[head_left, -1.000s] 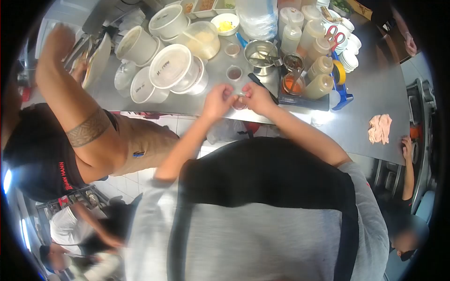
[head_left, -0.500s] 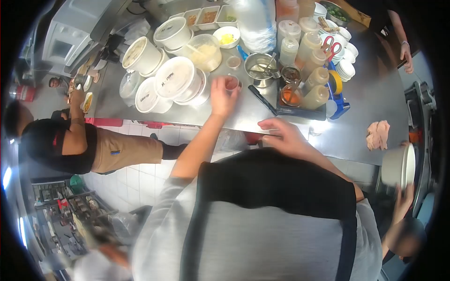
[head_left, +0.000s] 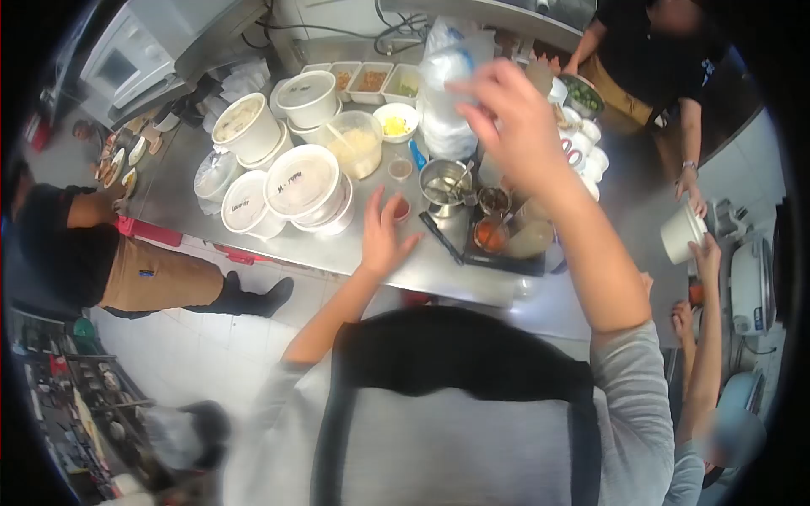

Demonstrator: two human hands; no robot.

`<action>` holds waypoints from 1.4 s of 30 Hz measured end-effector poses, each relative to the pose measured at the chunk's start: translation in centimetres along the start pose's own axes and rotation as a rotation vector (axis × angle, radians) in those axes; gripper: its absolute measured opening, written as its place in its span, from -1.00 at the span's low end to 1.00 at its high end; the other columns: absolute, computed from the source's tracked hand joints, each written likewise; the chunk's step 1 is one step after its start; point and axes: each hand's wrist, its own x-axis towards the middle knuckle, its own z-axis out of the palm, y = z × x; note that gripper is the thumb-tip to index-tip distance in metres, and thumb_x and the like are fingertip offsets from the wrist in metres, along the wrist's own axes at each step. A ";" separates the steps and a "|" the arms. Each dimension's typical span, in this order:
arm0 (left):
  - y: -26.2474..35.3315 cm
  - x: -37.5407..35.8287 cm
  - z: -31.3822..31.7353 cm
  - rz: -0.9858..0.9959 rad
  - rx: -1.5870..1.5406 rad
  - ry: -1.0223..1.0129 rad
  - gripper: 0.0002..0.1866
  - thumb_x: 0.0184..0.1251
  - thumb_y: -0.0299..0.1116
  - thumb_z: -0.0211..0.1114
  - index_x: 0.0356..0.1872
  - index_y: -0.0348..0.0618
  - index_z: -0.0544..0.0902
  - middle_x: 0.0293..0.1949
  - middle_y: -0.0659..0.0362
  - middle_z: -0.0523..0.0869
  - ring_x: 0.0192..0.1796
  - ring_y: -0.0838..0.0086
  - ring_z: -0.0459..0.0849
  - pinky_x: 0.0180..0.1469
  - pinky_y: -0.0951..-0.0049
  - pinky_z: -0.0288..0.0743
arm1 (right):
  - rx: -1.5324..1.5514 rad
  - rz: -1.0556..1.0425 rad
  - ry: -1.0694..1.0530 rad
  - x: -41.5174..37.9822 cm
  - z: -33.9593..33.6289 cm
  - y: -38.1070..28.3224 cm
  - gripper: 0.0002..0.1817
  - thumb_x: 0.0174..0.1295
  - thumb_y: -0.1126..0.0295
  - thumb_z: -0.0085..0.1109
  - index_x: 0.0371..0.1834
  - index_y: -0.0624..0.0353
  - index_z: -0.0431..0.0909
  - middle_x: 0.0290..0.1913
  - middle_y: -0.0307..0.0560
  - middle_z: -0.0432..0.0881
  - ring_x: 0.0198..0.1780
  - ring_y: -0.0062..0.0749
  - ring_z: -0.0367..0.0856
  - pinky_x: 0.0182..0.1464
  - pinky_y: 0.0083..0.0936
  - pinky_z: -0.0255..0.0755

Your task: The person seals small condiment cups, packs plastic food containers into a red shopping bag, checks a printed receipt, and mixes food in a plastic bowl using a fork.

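My left hand [head_left: 385, 236] is at the small cup of red sauce [head_left: 400, 208] near the table's front edge, its fingers apart. My right hand [head_left: 515, 118] is raised over the bottles, its fingers curled and spread, with nothing seen in it. Behind it stands a stack of clear plastic lids or bags [head_left: 447, 93]. Between my hands are a black marker [head_left: 441, 238], a metal pot with utensils [head_left: 445, 182] and a jar of orange sauce [head_left: 490, 235]. A second small cup [head_left: 400, 169] sits behind the red one.
Lidded white tubs [head_left: 302, 181] stand at the left, with a tub of grated food [head_left: 354, 145] and a bowl of yellow food [head_left: 396, 123] behind. A person stands at far left. At right, two people's hands are at a white container [head_left: 682, 234].
My right hand has risen from the table's front edge to above the bottles. My left hand's fingers have spread beside the red cup. At right, a second person's hand has reached the white container.
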 end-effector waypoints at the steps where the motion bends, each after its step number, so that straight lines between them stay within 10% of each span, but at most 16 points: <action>1: 0.6 0.0 -0.5 0.043 -0.061 0.021 -0.16 -0.12 -0.36 0.52 0.25 -0.11 0.26 0.31 -0.10 0.18 0.23 0.00 0.35 0.17 0.16 0.36 | -0.066 -0.010 -0.010 1.8 0.8 1.3 -0.80 0.01 0.46 0.27 -0.24 0.12 0.62 -0.30 -0.05 0.51 -0.26 -0.09 0.57 -0.23 -0.31 0.46; 6: 3.5 4.9 -2.4 -0.049 -0.289 0.069 -0.09 -0.09 -0.34 0.51 0.33 -0.13 0.17 0.34 -0.11 0.16 0.31 0.01 0.29 0.28 0.23 0.29 | -0.280 0.002 -0.249 5.1 4.5 5.6 -0.87 0.11 0.38 0.22 -0.30 0.14 0.61 -0.36 -0.01 0.51 -0.29 -0.07 0.56 -0.21 -0.30 0.44; 12: 2.5 13.9 3.1 -0.177 -0.410 0.015 0.08 -0.08 -0.30 0.50 0.42 -0.24 -0.05 0.35 -0.16 0.19 0.40 0.08 0.17 0.41 0.27 0.08 | -0.008 0.035 0.183 4.9 4.1 4.3 -0.93 0.14 0.46 0.17 -0.38 0.22 0.56 -0.36 0.07 0.54 -0.29 -0.02 0.55 -0.24 -0.31 0.45; 16: 2.1 15.9 5.9 -0.283 -0.305 0.068 -0.09 -0.03 -0.23 0.47 0.33 -0.32 0.16 0.19 -0.22 0.39 0.26 -0.04 0.34 0.31 0.19 0.23 | 0.141 -0.025 0.351 6.1 0.3 -0.8 -0.93 0.23 0.52 0.10 -0.34 0.30 0.53 -0.27 0.01 0.61 -0.28 -0.31 0.60 -0.19 -0.51 0.48; 28: 9.5 10.1 -14.1 0.163 -1.255 0.520 0.23 -0.10 0.22 0.44 0.47 0.11 -0.23 0.46 -0.03 -0.13 0.42 0.04 0.11 0.27 0.05 0.21 | 1.193 0.089 0.540 1.3 -10.7 -5.0 -0.88 0.41 0.44 -0.11 -0.13 0.23 0.39 -0.10 -0.03 0.57 -0.04 -0.37 0.57 0.09 -0.39 0.45; 35: 8.7 6.8 -18.7 0.575 -0.495 0.167 0.33 -0.32 0.32 0.50 0.47 0.24 -0.17 0.46 -0.15 -0.23 0.48 -0.10 -0.15 0.31 -0.11 0.08 | 1.738 0.427 0.336 -0.1 -6.4 -5.8 -0.70 0.44 0.27 -0.13 -0.01 0.22 0.52 -0.02 -0.08 0.61 0.07 -0.34 0.53 0.22 -0.29 0.34; 36: 8.3 5.6 -18.1 0.581 -0.534 0.238 0.10 -0.27 0.18 0.55 0.39 0.19 0.19 0.45 -0.13 -0.12 0.48 -0.11 -0.11 0.30 -0.06 0.17 | 1.780 0.460 0.306 0.1 -6.5 -6.3 -0.70 0.44 0.26 -0.14 -0.02 0.22 0.52 -0.02 -0.08 0.61 0.08 -0.33 0.53 0.22 -0.28 0.34; 42: 8.4 4.5 -20.9 0.544 -0.247 0.548 -0.56 0.03 -0.32 0.43 0.00 -0.05 0.58 0.07 -0.04 0.48 0.09 0.10 0.52 0.07 0.19 0.44 | 1.809 0.670 0.348 -0.3 -3.1 -5.9 -0.72 0.40 0.24 -0.06 -0.02 0.20 0.49 -0.08 -0.11 0.58 0.00 -0.35 0.53 0.13 -0.35 0.38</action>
